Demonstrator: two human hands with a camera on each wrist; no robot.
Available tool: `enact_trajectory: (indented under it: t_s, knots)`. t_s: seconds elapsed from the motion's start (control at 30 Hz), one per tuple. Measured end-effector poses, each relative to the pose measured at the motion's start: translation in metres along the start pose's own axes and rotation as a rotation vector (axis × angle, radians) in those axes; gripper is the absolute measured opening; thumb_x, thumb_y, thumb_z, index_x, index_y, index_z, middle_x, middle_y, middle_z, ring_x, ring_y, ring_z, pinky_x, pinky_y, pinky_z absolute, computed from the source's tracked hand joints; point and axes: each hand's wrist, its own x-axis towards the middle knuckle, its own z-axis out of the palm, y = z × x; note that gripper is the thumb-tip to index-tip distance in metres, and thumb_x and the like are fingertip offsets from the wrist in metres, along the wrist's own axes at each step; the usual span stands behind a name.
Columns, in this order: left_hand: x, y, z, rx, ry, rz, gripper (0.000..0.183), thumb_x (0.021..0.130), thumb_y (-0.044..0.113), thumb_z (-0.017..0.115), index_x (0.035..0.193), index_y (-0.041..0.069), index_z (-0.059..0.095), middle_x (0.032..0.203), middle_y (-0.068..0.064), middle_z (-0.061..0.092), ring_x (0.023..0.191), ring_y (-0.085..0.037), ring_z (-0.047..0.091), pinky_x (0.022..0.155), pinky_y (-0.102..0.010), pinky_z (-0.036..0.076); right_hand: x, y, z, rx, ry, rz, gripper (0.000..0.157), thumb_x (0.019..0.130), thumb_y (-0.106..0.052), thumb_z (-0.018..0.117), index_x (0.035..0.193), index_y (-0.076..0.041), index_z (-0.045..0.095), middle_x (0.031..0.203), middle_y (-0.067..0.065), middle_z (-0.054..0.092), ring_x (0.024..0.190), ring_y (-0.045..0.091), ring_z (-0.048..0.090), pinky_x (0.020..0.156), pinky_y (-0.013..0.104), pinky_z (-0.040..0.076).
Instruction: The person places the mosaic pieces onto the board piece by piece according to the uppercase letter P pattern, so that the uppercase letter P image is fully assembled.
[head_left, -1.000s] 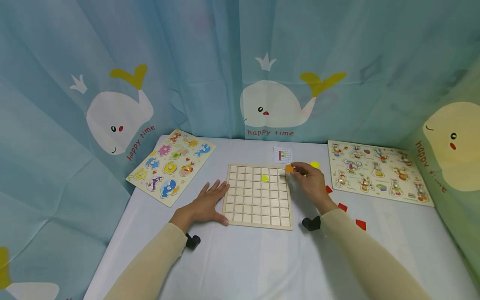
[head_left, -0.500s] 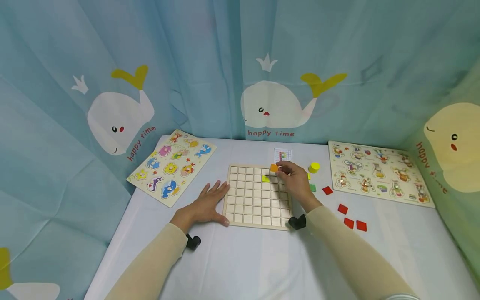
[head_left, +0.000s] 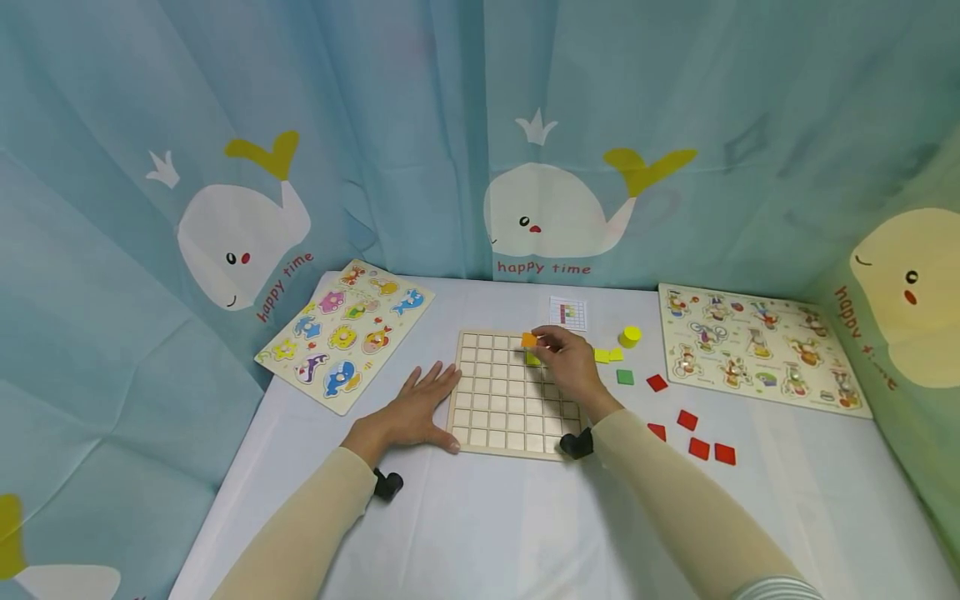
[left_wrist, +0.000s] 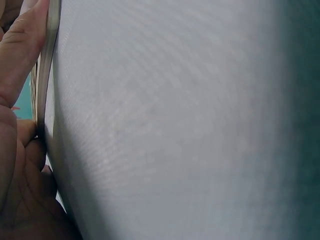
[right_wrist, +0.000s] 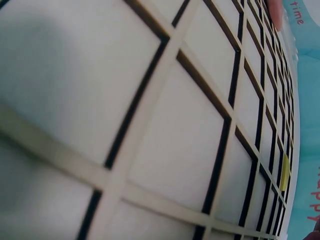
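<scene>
A wooden grid board lies flat on the white table, its square cells mostly bare. My left hand rests with spread fingers along the board's left edge; the left wrist view catches its thumb against the rim. Between the thumb and fingers of my right hand is a small orange square tile, pinched over the upper part of the grid. Just below it sits a yellow tile in a cell, partly covered by my fingers. The right wrist view shows that yellow tile low in the grid.
Right of the board lie yellow tiles, a green tile and several red tiles. A yellow cylindrical stack stands behind them. A printed pattern card lies beyond the board. Picture puzzles flank it, left and right.
My right hand has carried the orange tile leftward from the board's upper right corner to above the yellow tile, uncovering loose tiles on the right. My left hand has stayed in place.
</scene>
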Motion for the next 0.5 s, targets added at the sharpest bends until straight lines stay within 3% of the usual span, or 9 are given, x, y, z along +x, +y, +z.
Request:
enact_trajectory:
  t_s: [0.5]
  knots:
    - [0.0007,0.0022,-0.0006,0.031,-0.004,-0.010,0.130,0.074,0.057,0.091,0.171,0.015,0.016,0.178,0.001,0.010,0.166,-0.019,-0.003,0.135,-0.042,-0.008,0.0037,0.0029,0.0099,-0.065,-0.043,0.005,0.027,0.101,-0.008,0.069,0.128,-0.006,0.073,0.108,0.014,0.074,0.090,0.025,0.064,0.074,0.028,0.052]
